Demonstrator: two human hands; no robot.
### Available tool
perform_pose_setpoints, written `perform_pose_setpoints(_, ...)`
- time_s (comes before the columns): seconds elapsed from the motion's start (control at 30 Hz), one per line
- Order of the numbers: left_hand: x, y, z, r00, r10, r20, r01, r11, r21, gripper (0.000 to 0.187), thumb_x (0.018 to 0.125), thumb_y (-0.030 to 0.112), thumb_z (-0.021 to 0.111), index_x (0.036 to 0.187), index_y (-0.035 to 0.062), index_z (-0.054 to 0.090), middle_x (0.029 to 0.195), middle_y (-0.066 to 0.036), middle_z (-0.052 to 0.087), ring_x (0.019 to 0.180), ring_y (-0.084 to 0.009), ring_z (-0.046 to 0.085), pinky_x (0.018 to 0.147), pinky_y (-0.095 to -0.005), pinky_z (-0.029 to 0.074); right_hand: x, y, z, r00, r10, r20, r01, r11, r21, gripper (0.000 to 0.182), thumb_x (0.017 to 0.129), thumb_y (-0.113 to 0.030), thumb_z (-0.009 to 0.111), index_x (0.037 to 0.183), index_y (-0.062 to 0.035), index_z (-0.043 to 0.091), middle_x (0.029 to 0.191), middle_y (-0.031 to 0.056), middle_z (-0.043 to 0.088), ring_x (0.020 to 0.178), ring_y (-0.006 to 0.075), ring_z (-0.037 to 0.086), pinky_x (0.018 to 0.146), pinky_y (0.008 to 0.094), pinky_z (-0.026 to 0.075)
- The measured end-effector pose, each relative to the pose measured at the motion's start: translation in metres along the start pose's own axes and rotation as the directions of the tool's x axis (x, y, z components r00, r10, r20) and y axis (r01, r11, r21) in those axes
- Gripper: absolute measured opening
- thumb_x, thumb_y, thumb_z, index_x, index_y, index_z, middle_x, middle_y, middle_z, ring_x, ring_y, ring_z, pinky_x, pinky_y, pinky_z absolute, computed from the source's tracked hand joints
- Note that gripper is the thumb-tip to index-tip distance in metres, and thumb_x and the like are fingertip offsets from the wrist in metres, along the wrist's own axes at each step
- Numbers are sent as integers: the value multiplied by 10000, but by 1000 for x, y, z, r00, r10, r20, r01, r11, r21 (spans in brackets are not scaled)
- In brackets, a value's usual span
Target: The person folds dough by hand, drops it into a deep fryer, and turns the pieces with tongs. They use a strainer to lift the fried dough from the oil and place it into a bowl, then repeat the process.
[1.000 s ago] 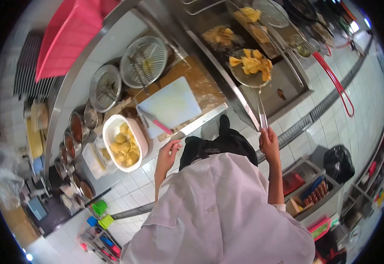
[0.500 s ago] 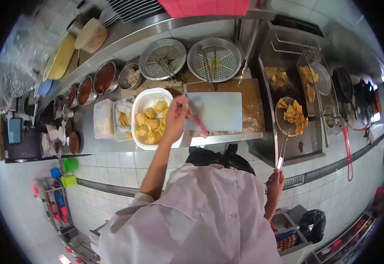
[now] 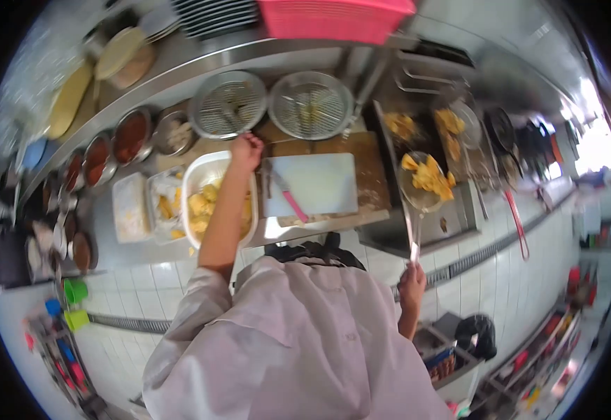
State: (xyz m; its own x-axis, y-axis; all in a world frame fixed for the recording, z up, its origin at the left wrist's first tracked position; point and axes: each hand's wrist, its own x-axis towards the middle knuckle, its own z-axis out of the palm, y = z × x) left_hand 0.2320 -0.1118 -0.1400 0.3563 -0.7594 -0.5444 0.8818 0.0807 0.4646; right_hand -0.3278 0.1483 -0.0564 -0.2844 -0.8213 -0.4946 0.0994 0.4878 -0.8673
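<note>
My left hand (image 3: 247,152) is at the near rim of the left perforated pan (image 3: 200,112), by the handle end of a metal utensil (image 3: 231,115) lying in it. Its fingers are curled and blurred, and whatever is in them is hidden. Below my forearm stands a white basket (image 3: 192,175) of yellow dumplings (image 3: 200,204). My right hand (image 3: 411,281) is closed round the handle of a skimmer (image 3: 417,227). Golden fried pieces (image 3: 429,178) lie in the skimmer's round head, over the fryer (image 3: 459,227). A pink-handled knife (image 3: 293,204) rests on the white cutting board (image 3: 326,183).
A second perforated pan (image 3: 344,105) sits to the right of the first. Metal bowls of red sauce (image 3: 130,136) line the back left, near a plastic tub (image 3: 130,206). Overhead runs a steel shelf (image 3: 214,59) with a pink basket (image 3: 337,19).
My left hand has moved away from above the knife and dumplings to the left pan's near rim. The view has shifted to the right. My right hand keeps its hold on the skimmer.
</note>
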Motion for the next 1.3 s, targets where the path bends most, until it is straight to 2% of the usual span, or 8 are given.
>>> perform_pose_setpoints(0.13,-69,9,13,994,9,113,-18,996,82,163,1084,135,432,961,93,530,770,16,483,633,-107,401,563,-278,368,-5,-7,20,1000,-26,-17,26,999,-39,259,1124,-296,514,1016,-73,588,597,-53,445,412,53,373,385,241,295)
perform_pose_setpoints(0.37,-158,21,-6,991,52,126,-92,937,337,186,1106,181,419,1032,69,548,748,40,439,615,-82,374,543,-256,328,-16,-24,32,998,-29,62,32,998,-46,269,1127,-308,512,1033,-61,564,585,-37,462,381,61,384,350,230,303)
perform_pose_setpoints(0.67,-203,42,-41,970,210,121,-241,802,546,262,1146,276,391,1007,93,517,731,58,390,562,-50,326,488,-238,292,-44,-89,41,971,20,240,23,984,-177,268,1128,-289,512,1016,-54,576,556,-38,462,366,55,362,346,223,283)
perform_pose_setpoints(0.87,-216,47,-48,961,252,117,-274,787,553,272,1142,298,434,1015,77,529,694,50,400,552,-45,342,498,-237,303,-46,-133,60,925,67,374,45,958,-282,264,1111,-286,540,998,-51,577,532,-35,452,357,49,357,340,223,273)
perform_pose_setpoints(0.97,-220,47,-51,950,300,89,-300,788,538,325,1131,366,496,985,80,541,673,46,416,543,-49,370,489,-241,324,-38,-145,90,898,59,436,74,956,-282,268,1111,-274,531,979,-43,565,530,-30,445,356,51,356,334,234,262)
perform_pose_setpoints(1.07,-231,51,-49,914,395,97,-355,658,664,328,1108,378,554,950,90,547,661,53,426,538,-50,387,484,-245,335,-15,-147,130,839,55,541,170,919,-356,264,1109,-271,537,981,-41,567,535,-27,438,362,56,353,335,243,255)
perform_pose_setpoints(1.1,-230,51,-56,908,405,105,-372,668,644,338,1091,393,590,930,99,546,660,59,432,549,-43,395,486,-245,322,-17,-159,154,821,66,566,195,901,-388,246,1104,-257,540,982,-46,573,558,-23,443,380,60,359,348,248,258)
perform_pose_setpoints(1.3,-242,61,-77,896,444,29,-347,657,669,297,1094,363,597,956,104,549,673,81,404,570,-22,354,499,-234,281,30,-153,269,679,106,726,260,890,-373,230,1093,-237,535,956,-55,567,598,-23,449,417,54,362,379,249,282)
